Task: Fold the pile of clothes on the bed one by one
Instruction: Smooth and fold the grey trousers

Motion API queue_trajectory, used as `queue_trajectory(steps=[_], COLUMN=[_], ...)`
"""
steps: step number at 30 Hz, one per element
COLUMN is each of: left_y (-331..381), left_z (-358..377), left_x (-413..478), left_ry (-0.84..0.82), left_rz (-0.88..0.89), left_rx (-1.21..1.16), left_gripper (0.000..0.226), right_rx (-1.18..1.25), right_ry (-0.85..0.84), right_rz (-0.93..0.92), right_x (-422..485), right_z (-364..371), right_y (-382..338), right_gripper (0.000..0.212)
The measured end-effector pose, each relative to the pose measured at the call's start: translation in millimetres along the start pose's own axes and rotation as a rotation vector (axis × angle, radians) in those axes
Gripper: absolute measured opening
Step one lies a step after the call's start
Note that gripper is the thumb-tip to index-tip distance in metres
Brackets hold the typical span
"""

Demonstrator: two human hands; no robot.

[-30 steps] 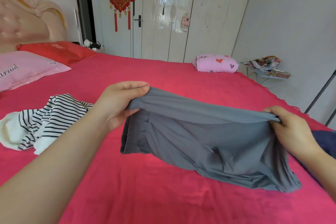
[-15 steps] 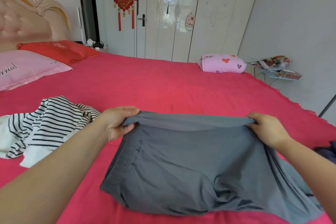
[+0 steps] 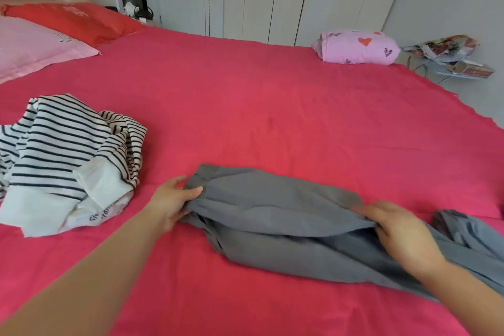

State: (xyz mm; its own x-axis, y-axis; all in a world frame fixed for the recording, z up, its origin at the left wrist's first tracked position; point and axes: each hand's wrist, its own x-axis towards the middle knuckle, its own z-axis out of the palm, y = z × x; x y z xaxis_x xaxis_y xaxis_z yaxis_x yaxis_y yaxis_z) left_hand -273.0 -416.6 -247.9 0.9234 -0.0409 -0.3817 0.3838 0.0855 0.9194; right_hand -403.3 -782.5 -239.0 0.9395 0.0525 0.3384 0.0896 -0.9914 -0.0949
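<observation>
The person is leaning over the wide bed with its crimson-pink sheet (image 3: pixel 272 106), working on a soft grey garment (image 3: pixel 272 215) that lies on the sheet right in front of them. It is down on the mattress with its upper part doubled over lengthwise, and the far right end trails off in a loose bunch. The left hand (image 3: pixel 174 202) pinches the garment's left end, thumb on top and fingers tucked beneath. The right hand (image 3: pixel 401 229) has its fingers curled over the fold farther along, gripping the cloth, though it is a little blurred.

I'd say this is the first fold of this piece being laid. Next it wants smoothing flat, then the loose right end brought across. The rumpled black-and-white striped top (image 3: pixel 68 150) just to the left waits its turn, not yet folded.
</observation>
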Motion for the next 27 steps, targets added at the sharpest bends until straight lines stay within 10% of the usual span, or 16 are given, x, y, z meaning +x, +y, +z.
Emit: queue_trajectory(steps=[10, 16, 27], left_y=[1, -20, 2], left_z=[-21, -16, -23], left_x=[-2, -5, -26], left_ry=[-0.097, 0.111, 0.002], left_rz=[0.028, 0.129, -0.015], left_rx=[-0.015, 0.611, 0.186], left_gripper=[0.018, 0.052, 0.021], right_rx=[0.044, -0.065, 0.028], right_ry=[-0.006, -0.237, -0.209], right_rz=[0.049, -0.030, -0.020], right_x=[-62, -72, -64], right_z=[1, 0, 11], right_y=[0, -19, -65], right_gripper=[0.052, 0.048, 0.056])
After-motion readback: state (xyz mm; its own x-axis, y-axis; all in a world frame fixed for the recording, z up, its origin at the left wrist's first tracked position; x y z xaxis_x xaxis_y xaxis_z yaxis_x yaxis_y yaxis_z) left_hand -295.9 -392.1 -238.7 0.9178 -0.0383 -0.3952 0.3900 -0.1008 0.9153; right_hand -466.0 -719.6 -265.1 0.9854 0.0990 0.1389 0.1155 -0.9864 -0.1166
